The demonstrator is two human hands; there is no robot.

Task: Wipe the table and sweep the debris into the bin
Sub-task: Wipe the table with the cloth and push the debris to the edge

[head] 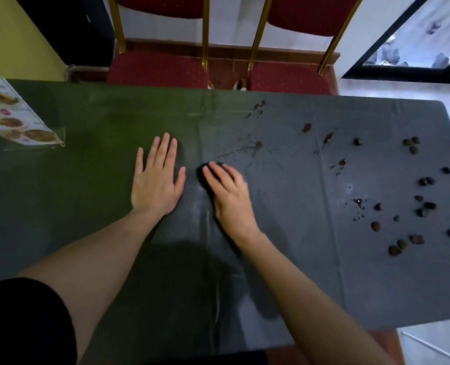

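A: What is seen on the bench?

B: A dark green cover is spread over it. The left hand is laid flat on the cover, palm down, fingers spread wide, nothing held.

A: And the right hand?

B: It is pressed down just right of the left hand, fingers bent over a small dark object, possibly a cloth or sponge. Only its edge is shown beyond the fingertips, so what it is cannot be told.

A: Where is the debris found?

B: Small dark brown lumps are scattered over the right end of the bench, well apart from both hands. Brown wet smears and droplets are spread across the middle, from just beyond the right hand toward the far edge.

A: Is a bin shown?

B: It cannot be located in this view.

A: What else is noted?

B: A clear stand with a food menu is placed at the far left of the bench. Two red chairs with gold frames are set beyond the far edge.
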